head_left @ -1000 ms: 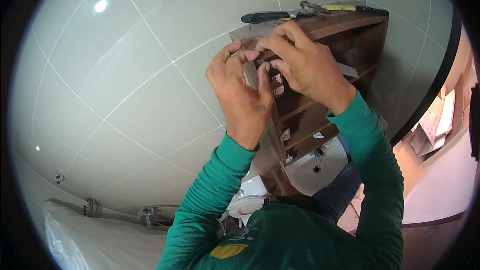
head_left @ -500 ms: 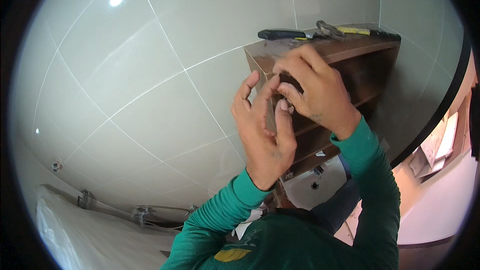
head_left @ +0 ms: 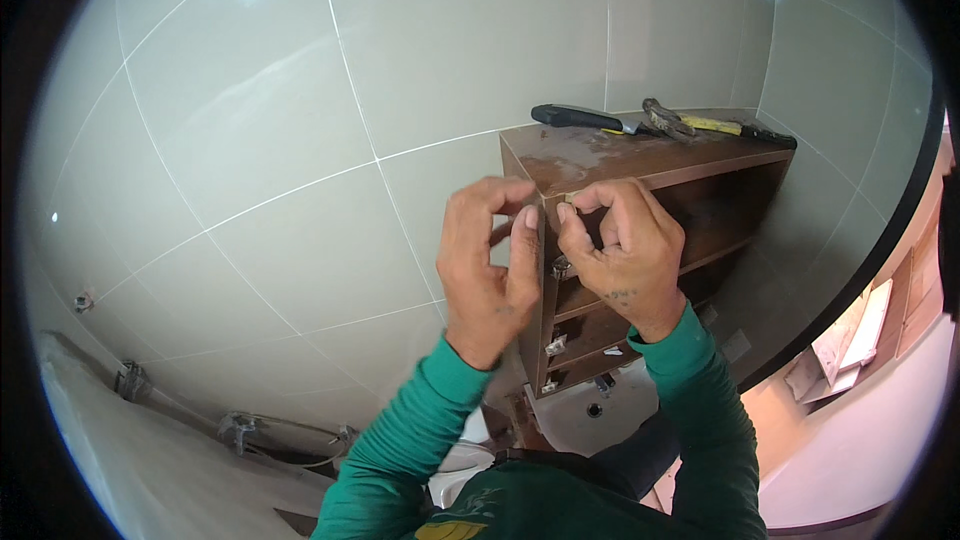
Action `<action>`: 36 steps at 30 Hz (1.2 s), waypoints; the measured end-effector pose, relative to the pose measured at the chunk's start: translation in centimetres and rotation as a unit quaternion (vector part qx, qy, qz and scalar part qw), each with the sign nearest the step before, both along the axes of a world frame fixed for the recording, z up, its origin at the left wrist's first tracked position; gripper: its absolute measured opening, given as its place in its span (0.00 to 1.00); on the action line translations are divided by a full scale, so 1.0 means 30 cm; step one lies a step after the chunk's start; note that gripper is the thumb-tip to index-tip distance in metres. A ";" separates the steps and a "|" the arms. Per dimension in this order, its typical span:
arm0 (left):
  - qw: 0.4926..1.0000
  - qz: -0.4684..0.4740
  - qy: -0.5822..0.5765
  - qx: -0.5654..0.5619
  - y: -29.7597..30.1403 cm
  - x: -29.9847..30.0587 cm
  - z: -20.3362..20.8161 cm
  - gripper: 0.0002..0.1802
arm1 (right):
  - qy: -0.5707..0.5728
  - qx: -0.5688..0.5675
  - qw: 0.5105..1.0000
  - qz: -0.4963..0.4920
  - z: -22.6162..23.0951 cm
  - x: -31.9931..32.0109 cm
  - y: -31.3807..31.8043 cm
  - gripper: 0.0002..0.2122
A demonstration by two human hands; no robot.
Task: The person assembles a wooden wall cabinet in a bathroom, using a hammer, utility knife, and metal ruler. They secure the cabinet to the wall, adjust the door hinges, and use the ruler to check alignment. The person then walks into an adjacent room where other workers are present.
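Note:
A brown wooden cabinet (head_left: 640, 158) with open shelves stands against the tiled wall. At its near top corner, my right hand (head_left: 630, 250) pinches a small pale thing between thumb and forefinger; it is too small to name. My left hand (head_left: 485, 270) is just left of the same corner, beside the cabinet's side edge. Its thumb and forefinger are curved and apart, the forefinger smeared by motion, and I see nothing held there. Metal hinges are fixed along the cabinet's front left edge, one hinge (head_left: 556, 345) showing plainly below my hands.
On the dusty cabinet top lie a hammer (head_left: 712, 124) with a yellow and black handle and a black-handled tool (head_left: 578, 117). Below the shelves is a white washbasin (head_left: 620, 410) with a tap. Plastic sheeting (head_left: 130, 450) covers something at lower left, near a wall fitting (head_left: 240, 430).
My hands, close together before, have drawn apart, the left one moving leftward. The right hand's pinch is now at the cabinet's corner. The view has shifted, putting the cabinet lower.

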State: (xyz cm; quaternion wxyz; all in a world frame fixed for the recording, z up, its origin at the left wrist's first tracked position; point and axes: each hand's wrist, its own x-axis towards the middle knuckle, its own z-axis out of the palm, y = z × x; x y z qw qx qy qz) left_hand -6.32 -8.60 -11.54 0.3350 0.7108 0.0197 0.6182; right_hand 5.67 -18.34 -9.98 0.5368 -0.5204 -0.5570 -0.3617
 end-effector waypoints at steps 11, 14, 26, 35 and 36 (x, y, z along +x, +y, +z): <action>0.944 -0.015 0.225 0.243 0.127 -0.069 0.200 0.18 | 0.097 0.017 0.994 0.049 -0.043 -0.018 -0.005 0.06; 0.914 0.027 0.266 0.306 0.119 -0.071 0.230 0.19 | 0.104 0.002 0.994 0.041 -0.044 -0.024 -0.021 0.07; 0.818 0.041 0.371 0.437 0.093 -0.027 0.386 0.15 | 0.082 0.013 0.996 0.033 -0.047 -0.022 -0.020 0.08; 0.786 0.150 0.396 0.451 0.043 -0.005 0.367 0.15 | 0.072 0.022 0.997 0.019 -0.056 -0.027 -0.016 0.08; 0.781 0.160 0.395 0.458 0.039 -0.005 0.362 0.16 | 0.070 0.022 0.997 0.018 -0.057 -0.025 -0.013 0.08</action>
